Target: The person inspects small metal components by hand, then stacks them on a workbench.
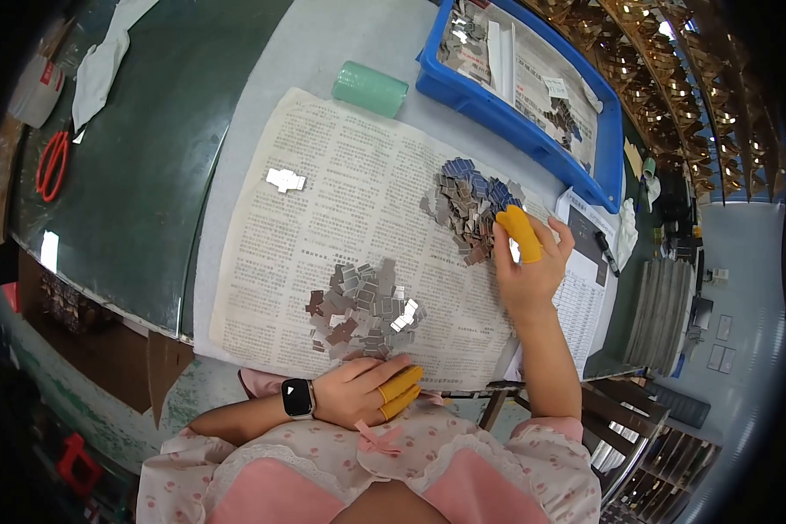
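Note:
On a sheet of newspaper (341, 157) lie two heaps of small flat metal pieces. My right hand (533, 266), with a yellow finger cot, is at the near right edge of the far heap (472, 201). Its thumb and finger are pinched together, and a shiny bit of a metal piece (514, 251) shows between them. Along the newspaper's near edge rests my left hand (358, 390), fingers stretched out beside the near heap (367, 301); two of them wear yellow cots. A bright metal piece (286, 180) lies apart at the newspaper's left.
Beyond the newspaper stand a green roll (369, 87) and a blue tray (463, 103) holding more pieces. Printed sheets (572, 301) and a black marker (606, 253) lie at right. Red-handled scissors (52, 166) and a white cloth (102, 74) are on the left.

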Available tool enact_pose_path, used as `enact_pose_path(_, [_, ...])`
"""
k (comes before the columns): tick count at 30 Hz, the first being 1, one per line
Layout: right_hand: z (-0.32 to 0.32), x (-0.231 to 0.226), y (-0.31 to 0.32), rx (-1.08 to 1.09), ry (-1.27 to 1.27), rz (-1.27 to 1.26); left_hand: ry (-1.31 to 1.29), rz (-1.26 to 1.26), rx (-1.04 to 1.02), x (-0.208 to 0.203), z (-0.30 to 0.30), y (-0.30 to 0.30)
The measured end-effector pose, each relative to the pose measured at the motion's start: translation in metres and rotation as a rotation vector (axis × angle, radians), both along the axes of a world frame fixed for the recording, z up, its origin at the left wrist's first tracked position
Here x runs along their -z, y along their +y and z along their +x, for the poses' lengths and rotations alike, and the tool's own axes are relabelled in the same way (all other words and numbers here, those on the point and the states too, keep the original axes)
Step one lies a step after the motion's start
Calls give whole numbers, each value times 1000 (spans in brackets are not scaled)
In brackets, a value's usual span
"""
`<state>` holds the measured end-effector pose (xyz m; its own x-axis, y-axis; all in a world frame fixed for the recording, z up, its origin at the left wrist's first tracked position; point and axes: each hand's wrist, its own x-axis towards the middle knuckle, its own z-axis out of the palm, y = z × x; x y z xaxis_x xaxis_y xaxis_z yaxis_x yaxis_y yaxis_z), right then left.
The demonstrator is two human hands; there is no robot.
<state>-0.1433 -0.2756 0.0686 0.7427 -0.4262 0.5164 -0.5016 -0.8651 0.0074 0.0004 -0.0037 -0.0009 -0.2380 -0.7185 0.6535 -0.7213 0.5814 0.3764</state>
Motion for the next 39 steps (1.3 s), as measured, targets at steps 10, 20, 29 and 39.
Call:
enact_pose_path(10, [22, -19, 76, -76, -190, 965, -32, 18, 14, 0, 1, -1])
enact_pose_path(20, [-17, 7, -11, 103, -102, 246, 14, 11, 12, -3, -1, -3])
enact_pose_path(29, [-16, -4, -25, -45, 120, -10, -20, 6, 19, 0, 2, -1])
enact_pose_path(39, [-18, -9, -41, 95, 1, 423, -25, 6, 13, -1, 2, -1])
